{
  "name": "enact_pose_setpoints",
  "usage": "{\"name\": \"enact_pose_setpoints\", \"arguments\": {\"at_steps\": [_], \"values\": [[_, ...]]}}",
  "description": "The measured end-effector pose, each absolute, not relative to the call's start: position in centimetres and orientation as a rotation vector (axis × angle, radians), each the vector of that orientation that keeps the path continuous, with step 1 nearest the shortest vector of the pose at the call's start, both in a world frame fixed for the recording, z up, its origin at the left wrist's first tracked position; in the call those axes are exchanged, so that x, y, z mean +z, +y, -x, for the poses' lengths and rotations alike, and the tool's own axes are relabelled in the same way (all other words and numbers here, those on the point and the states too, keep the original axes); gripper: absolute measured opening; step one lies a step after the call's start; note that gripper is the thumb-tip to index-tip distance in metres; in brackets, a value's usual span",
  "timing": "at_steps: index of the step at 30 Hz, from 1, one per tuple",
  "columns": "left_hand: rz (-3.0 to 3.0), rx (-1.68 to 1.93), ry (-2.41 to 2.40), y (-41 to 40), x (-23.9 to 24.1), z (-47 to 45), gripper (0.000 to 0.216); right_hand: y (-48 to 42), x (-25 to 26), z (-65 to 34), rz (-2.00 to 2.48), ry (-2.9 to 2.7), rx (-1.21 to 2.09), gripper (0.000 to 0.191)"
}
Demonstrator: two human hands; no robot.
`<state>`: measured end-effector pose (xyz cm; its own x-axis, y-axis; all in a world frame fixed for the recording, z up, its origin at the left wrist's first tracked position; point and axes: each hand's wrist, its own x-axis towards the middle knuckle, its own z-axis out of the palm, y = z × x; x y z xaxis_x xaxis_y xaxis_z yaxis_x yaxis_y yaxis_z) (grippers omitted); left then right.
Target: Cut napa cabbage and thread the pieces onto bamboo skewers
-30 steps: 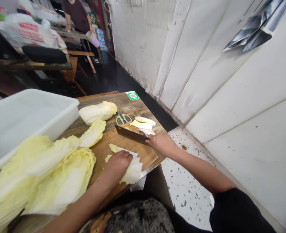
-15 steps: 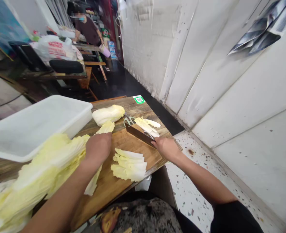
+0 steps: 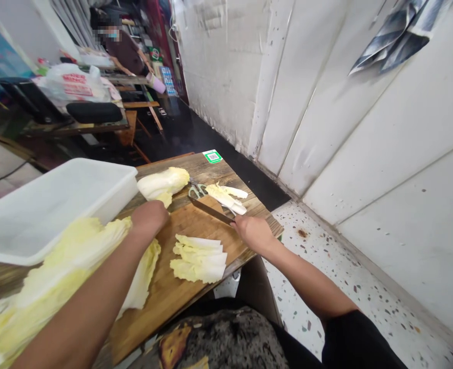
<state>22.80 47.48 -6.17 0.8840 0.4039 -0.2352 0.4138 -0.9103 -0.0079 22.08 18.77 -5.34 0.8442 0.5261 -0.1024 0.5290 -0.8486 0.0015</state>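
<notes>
My right hand [image 3: 252, 233] grips the handle of a kitchen knife [image 3: 211, 210], its blade pointing left across the far part of the wooden cutting board [image 3: 161, 312]. My left hand [image 3: 149, 219] is closed on a napa cabbage leaf [image 3: 165, 199]; its fingers are mostly hidden behind the back of the hand. Another part of leaf [image 3: 142, 284] lies on the board below that wrist. Cut cabbage pieces [image 3: 199, 259] sit in a row between my hands. Several large cabbage leaves [image 3: 68, 256] are piled at the left, partly behind my forearm.
A white plastic tub [image 3: 57, 200] stands on the table's left. Behind the board are a small cabbage head [image 3: 161, 182], green-handled scissors [image 3: 198, 190] and narrow cabbage pieces [image 3: 226, 197]. A person [image 3: 128, 51] stands at a far table. The wall [image 3: 326, 102] runs along the right.
My left hand has moved slightly left and toward the cabbage head, and the leaf under it has shifted. The knife blade has tipped flatter. The whole view has turned a little right.
</notes>
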Motion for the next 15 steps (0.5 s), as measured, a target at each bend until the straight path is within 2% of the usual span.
{"name": "enact_pose_setpoints", "arguments": {"at_steps": [8,15], "values": [[-2.986,0.076,0.573,44.2,-1.7,-21.5,0.032,18.5,-5.5,-22.3,-3.025,0.789,-0.173,0.036],[-2.669,0.047,0.159,40.6,-6.5,-23.4,0.037,17.7,-5.7,-23.0,-3.086,0.655,-0.17,0.038]]}}
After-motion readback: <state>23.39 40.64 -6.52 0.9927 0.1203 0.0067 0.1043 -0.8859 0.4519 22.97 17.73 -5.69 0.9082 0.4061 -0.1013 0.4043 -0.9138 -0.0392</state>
